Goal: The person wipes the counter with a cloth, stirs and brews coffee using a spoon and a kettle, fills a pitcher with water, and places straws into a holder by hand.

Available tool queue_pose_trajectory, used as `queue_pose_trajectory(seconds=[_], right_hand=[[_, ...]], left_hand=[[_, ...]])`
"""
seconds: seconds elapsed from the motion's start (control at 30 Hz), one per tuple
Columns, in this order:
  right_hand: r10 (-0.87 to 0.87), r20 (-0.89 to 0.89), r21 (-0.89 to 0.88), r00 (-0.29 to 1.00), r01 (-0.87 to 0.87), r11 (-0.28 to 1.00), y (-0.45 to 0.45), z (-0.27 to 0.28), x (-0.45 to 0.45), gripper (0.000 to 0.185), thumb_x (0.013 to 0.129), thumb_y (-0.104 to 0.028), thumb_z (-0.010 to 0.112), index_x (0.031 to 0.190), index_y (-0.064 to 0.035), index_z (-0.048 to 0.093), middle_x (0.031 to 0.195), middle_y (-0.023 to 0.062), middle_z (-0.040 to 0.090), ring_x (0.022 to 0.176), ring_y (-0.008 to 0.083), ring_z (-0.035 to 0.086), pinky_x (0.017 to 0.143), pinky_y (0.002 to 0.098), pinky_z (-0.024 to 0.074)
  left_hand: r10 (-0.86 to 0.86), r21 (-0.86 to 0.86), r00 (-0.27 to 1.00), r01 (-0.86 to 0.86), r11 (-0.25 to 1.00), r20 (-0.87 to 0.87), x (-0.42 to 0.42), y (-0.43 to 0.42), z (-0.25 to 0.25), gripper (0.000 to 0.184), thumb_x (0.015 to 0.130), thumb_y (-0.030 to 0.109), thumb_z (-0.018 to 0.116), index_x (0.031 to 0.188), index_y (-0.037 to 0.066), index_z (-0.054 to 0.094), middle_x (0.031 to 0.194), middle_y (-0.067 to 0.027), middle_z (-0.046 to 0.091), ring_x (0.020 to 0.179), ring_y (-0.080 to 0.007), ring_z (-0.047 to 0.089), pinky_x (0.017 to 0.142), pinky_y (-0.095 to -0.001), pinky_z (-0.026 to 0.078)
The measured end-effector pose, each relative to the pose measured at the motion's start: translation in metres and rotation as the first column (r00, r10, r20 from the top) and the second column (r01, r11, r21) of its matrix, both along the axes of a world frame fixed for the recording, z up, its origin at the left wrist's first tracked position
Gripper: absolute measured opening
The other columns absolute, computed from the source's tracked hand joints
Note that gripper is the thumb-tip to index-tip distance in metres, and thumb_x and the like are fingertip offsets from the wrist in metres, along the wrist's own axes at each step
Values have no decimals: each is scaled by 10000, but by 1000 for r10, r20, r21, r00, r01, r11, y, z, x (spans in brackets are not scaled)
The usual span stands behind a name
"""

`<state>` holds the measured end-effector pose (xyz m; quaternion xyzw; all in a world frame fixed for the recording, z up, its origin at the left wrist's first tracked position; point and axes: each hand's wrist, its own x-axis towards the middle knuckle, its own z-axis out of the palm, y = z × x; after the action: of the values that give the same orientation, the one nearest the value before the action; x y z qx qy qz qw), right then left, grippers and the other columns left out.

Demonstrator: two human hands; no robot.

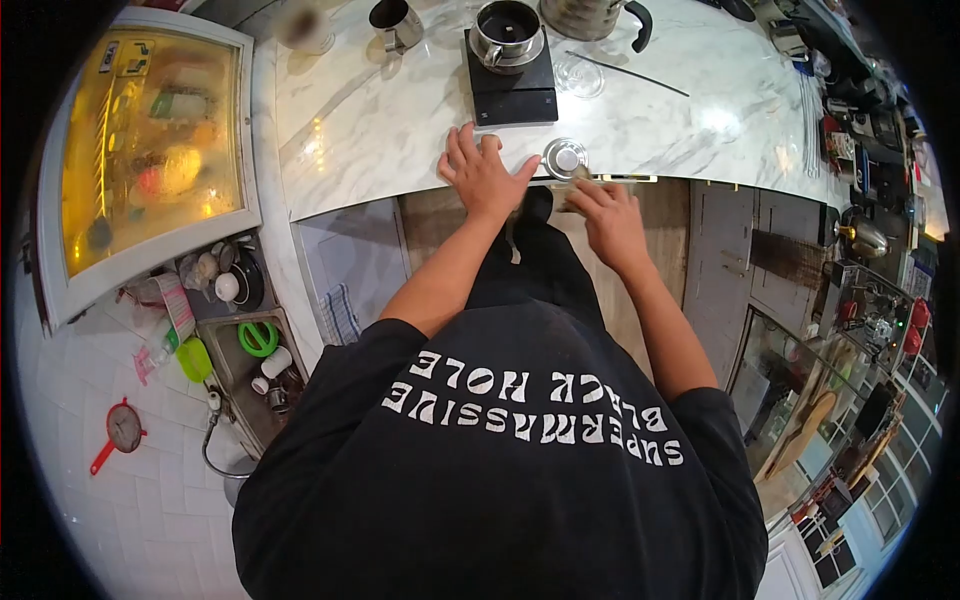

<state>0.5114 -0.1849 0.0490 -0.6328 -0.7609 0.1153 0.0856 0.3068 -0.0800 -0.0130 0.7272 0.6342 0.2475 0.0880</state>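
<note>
My left hand (pixel 485 175) rests at the front edge of the marble counter, fingers spread and empty, its thumb tip beside a small round metal piece (pixel 566 157). Just below that piece is my right hand (pixel 608 215), fingers bent together and partly blurred; what they hold, if anything, cannot be made out. Behind my hands lies a black kitchen scale (pixel 513 106). On it stands a metal cup (pixel 505 28) with dark contents, on a saucer-like base. A clear glass dish (pixel 580 76) and a thin dark stick (pixel 640 76) lie right of the scale.
A metal kettle (pixel 580 14) with a black handle stands at the back, and a metal mug (pixel 396 24) at the back left. Left is an amber-glazed door (pixel 155 150) above a sink (pixel 228 365) with dishes. Crowded shelves line the right side.
</note>
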Motion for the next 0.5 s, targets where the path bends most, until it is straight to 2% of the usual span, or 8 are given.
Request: queue_pose_trajectory(seconds=[0.13,0.17,0.27,0.3,0.43,0.5], right_hand=[[-240,-47,-37,970,238,970,-12,-6,18,492,821,-5,673,1266,-213,703,1385,-9,675,1133,332,620,897,496,508],[-252,-92,26,963,255,966,-10,-9,16,513,813,-3,682,1281,-213,700,1392,12,670,1122,342,617,897,493,514],[-233,-177,191,956,266,945,17,6,-12,533,799,-15,707,1291,-219,700,1383,41,673,1102,353,619,883,481,525],[-223,-153,238,963,255,937,26,6,-22,519,805,-47,710,1293,-223,707,1385,58,658,1069,351,622,880,467,531],[-113,80,210,990,94,973,28,-19,-33,498,841,-107,675,1304,-285,725,1431,67,601,1054,321,616,843,457,515],[-109,98,247,989,82,966,12,-25,-23,491,850,-103,669,1299,-293,729,1430,74,598,1079,326,605,843,466,504]], left_hand=[[0,-12,1000,0,1000,3,1,1,2,651,734,596,879,1063,91,632,1464,-192,473,1458,-414,339,1102,-593,250],[1,-9,1000,-1,1000,2,1,2,2,650,733,593,882,1061,91,630,1463,-192,473,1461,-414,338,1102,-593,251],[-1,6,1000,1,1000,-3,-1,-2,0,650,729,587,888,1058,92,628,1464,-192,474,1466,-414,334,1102,-594,252],[-5,19,1000,5,1000,-1,0,-1,-1,650,727,586,890,1058,92,628,1464,-192,474,1468,-414,333,1103,-594,252],[-3,-7,1000,3,1000,1,1,-1,2,648,727,579,893,1058,92,623,1471,-193,470,1470,-413,335,1105,-595,251],[-2,-19,1000,3,1000,11,1,0,3,644,728,573,895,1059,93,620,1472,-194,469,1469,-413,336,1107,-594,250]])
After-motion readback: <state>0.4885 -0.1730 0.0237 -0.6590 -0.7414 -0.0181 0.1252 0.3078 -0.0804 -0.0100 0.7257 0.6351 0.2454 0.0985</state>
